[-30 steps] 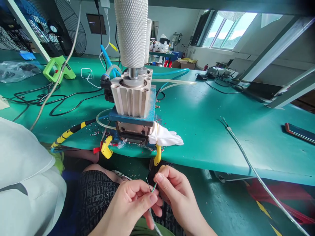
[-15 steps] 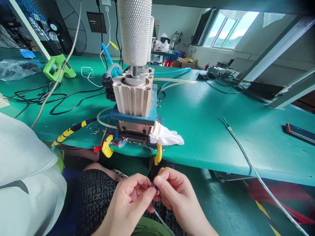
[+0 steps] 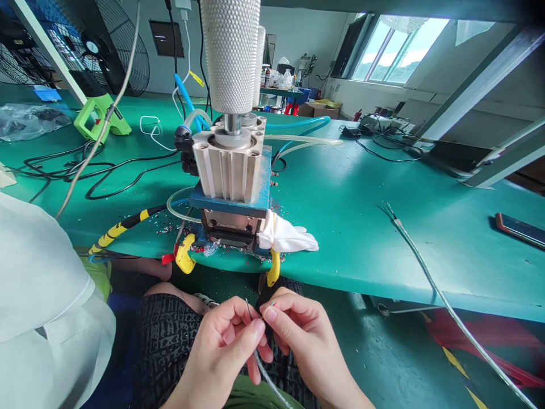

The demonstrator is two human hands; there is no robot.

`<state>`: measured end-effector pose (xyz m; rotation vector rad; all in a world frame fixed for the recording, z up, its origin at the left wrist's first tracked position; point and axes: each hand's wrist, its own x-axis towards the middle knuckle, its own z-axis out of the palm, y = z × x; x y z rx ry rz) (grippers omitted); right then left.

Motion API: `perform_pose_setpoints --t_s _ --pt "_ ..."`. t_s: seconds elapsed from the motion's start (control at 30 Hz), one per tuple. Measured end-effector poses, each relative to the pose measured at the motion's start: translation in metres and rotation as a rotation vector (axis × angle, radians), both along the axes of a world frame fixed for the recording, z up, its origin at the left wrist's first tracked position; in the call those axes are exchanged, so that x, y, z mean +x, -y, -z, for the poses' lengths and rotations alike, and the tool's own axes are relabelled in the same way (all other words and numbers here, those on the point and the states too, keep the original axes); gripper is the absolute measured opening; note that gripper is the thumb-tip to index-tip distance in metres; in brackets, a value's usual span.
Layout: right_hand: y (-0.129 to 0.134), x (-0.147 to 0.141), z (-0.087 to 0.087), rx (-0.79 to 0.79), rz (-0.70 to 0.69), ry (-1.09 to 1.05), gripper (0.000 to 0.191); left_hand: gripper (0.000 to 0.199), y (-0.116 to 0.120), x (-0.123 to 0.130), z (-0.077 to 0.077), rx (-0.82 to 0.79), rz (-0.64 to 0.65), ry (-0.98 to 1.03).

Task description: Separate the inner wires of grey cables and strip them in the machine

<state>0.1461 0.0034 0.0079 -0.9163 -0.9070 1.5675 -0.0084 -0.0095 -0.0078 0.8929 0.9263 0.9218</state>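
Quick note: our left hand (image 3: 219,349) has its fingers (image 3: 255,327) clamped on a silvery cable (image 3: 266,372); right-hand (image 3: 309,341) fingers pinch its thin wire ends (image 3: 271,305), just below the green desk (image 3: 361,238).

Silvery cable (image 3: 267,372), black-patterned clothing (image 3: 166,346), teal workbench (image 3: 353,199), yellow-striped black hose (image 3: 121,231)

No text, brand or number can be read anywhere; the markings on the lime-green glue gun (image 3: 97,118) and the yellow cable tag (image 3: 196,78) are too small to make out.
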Motion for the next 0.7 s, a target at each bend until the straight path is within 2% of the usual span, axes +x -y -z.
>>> perform_pose_setpoints --t_s 0.17,0.43,0.6,0.7 --pt "-0.003 0.004 0.0 -0.039 -0.066 -0.032 0.027 0.032 -0.001 -0.001 -0.002 -0.053 -0.007 0.086" --pt "0.001 -0.003 0.0 0.017 -0.065 -0.018 0.033 0.038 -0.002 0.0 -0.007 0.042 0.074 -0.061" --pt "0.0 -0.006 0.001 -0.086 -0.075 -0.142 0.039 0.039 -0.003 0.0 -0.007 0.034 0.064 -0.018" --pt "-0.001 -0.006 0.003 -0.132 -0.047 -0.124 0.042 0.035 -0.001 -0.001 -0.005 0.044 0.031 -0.001"
